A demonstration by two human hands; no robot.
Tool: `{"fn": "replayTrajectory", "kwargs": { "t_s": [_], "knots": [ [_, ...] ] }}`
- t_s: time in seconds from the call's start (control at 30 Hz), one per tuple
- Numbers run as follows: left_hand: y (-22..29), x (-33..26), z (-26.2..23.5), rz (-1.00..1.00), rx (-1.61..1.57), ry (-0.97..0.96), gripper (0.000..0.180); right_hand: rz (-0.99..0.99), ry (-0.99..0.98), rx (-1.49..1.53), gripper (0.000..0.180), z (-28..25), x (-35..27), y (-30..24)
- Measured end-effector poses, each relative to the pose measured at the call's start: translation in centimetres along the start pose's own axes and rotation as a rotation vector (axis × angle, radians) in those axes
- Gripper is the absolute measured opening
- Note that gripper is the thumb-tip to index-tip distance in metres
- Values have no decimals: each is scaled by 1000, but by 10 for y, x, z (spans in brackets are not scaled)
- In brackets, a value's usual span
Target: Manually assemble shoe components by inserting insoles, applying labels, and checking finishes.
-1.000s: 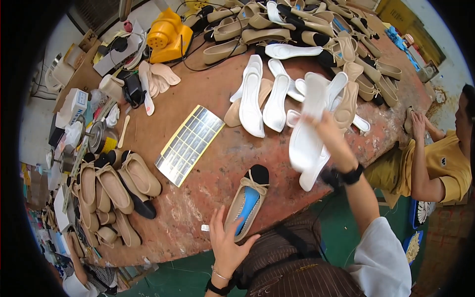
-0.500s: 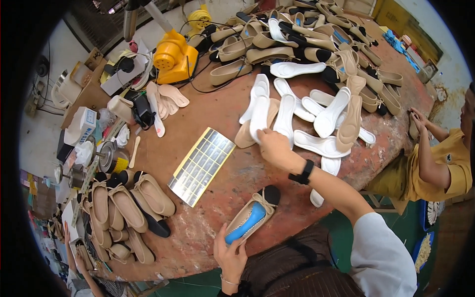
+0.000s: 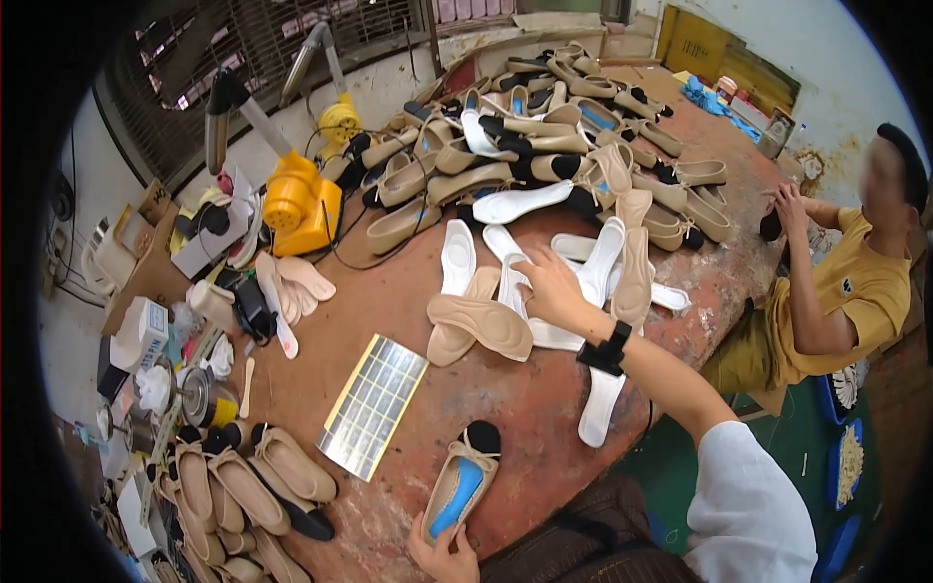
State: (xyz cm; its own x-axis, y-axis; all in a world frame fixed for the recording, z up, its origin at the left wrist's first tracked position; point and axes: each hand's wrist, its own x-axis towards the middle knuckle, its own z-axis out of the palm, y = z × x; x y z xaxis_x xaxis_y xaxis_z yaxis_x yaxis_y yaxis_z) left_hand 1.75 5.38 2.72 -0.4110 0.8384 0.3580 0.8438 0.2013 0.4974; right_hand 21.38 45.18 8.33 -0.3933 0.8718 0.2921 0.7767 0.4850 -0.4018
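A beige ballet flat (image 3: 479, 483) with a black toe, a bow and a blue pad (image 3: 459, 500) inside lies near the front edge of the table. My left hand (image 3: 442, 556) grips it at the heel, fingers closed. Out over the insole pile reaches my right hand (image 3: 557, 291), a dark band on its wrist. Its fingers are closed on a white insole (image 3: 511, 296), seen partly edge-on. Just left of that hand, two beige insoles (image 3: 483, 327) lie crossed. Other white insoles (image 3: 458, 257) lie around it.
Many beige-and-black flats (image 3: 476, 182) are heaped at the back. More flats (image 3: 251, 491) stand at the left front, near a sheet of silvery labels (image 3: 373, 408). A yellow lamp base (image 3: 296, 209) stands back left. At the right sits a co-worker in a yellow shirt (image 3: 846, 301).
The whole view has shifted. My right hand has moved right across the insoles with a white one, and the beige insoles now lie uncovered and crossed. My left hand stays on the flat.
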Motion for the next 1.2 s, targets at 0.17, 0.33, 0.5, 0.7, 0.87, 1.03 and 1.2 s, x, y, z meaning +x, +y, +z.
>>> {"fn": "replayTrajectory", "kwargs": {
  "t_s": [0.17, 0.33, 0.5, 0.7, 0.87, 1.03, 1.2],
  "knots": [
    [10, -9, 4, -179, -7, -92, 34, -80, 8, -780, 28, 20, 61, 100],
    [3, -16, 10, -146, -8, -121, 37, 136, -347, -1003, 42, 21, 106, 118],
    [10, -7, 12, -130, -138, -7, 35, -249, -277, -183, 33, 13, 117, 103],
    [-13, -14, 24, -64, -59, -66, 32, 199, 855, -419, 44, -69, 123, 157],
    [-23, -27, 27, -42, -34, 0, 31, 610, 506, 128, 56, -93, 116, 194],
    [3, -5, 5, -117, -76, -99, 37, 154, 134, 1362, 69, -107, 57, 118],
    [-8, -24, -3, -379, -211, -191, 42, -91, -277, 1750, 71, -154, -45, -36]
  ]
}}
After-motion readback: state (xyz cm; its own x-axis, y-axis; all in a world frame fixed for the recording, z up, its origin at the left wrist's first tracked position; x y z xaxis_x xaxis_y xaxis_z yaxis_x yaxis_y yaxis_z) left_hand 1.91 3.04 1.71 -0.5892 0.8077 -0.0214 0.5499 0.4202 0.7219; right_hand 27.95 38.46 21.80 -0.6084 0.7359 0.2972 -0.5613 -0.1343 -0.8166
